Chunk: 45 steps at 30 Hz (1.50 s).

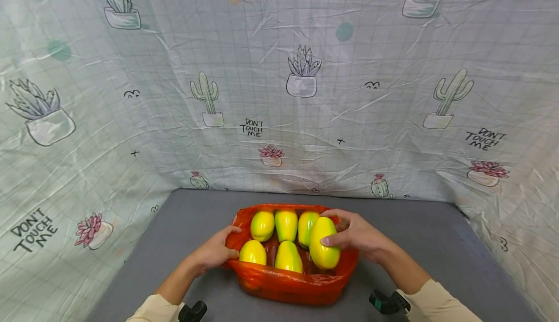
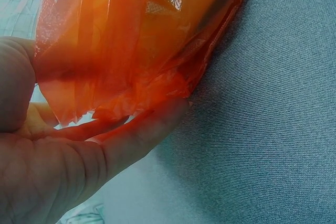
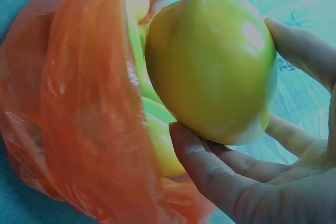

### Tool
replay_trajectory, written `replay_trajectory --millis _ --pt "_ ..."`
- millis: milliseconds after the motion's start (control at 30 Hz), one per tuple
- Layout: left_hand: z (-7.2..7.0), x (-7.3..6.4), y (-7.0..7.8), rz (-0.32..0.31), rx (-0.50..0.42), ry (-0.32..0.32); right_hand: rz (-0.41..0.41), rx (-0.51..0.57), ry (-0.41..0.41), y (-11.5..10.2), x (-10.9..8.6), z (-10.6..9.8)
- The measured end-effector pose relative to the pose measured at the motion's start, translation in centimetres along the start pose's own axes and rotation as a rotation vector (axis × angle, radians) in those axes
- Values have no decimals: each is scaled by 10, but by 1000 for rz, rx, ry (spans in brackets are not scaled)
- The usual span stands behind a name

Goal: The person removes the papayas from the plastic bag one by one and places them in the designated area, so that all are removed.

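Fruit [image 1: 324,254], smooth and yellow-green, is in our right hand [image 1: 362,237], over the right end of an orange plastic bag [image 1: 288,288]. We grasp it with our fingers [image 3: 191,148] spread around it: in the right wrist view fingertips press two opposite sides, leaving its broad face bare, with the palm set back from it. From above, we see our thumb lying across its near side while other fingers reach over its far, upper side. We cannot tell whether it touches the fruits below. Five other fruits [image 1: 286,226] lie inside the bag, three along the far side and two along the near side.

Our left hand [image 1: 211,251] grips the bag's left edge, the thin plastic between thumb and fingers. Both our forearms slant inward from the lower corners, their cream sleeves [image 1: 441,305] ending short of the wrists, and black wrist devices [image 1: 388,302] show beside the cuffs. Beneath everything, we see a grey tabletop [image 1: 436,244], with a plant-printed curtain [image 1: 305,132] behind it.
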<state>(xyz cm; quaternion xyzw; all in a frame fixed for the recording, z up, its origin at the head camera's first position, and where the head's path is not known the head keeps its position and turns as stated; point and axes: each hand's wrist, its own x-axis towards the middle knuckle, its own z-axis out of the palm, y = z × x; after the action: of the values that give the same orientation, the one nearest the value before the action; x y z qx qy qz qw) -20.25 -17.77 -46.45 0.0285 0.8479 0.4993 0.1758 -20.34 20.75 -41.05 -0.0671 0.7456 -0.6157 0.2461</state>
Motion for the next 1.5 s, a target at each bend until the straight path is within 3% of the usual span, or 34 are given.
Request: replay_trajectory --millis 800,1500 --pt "0 -2 -2 11 -4 -15 -25 77 -5 0 -9 -45" --pt "-1 -4 -3 36 -19 -25 -14 48 -14 10 -13 -84"
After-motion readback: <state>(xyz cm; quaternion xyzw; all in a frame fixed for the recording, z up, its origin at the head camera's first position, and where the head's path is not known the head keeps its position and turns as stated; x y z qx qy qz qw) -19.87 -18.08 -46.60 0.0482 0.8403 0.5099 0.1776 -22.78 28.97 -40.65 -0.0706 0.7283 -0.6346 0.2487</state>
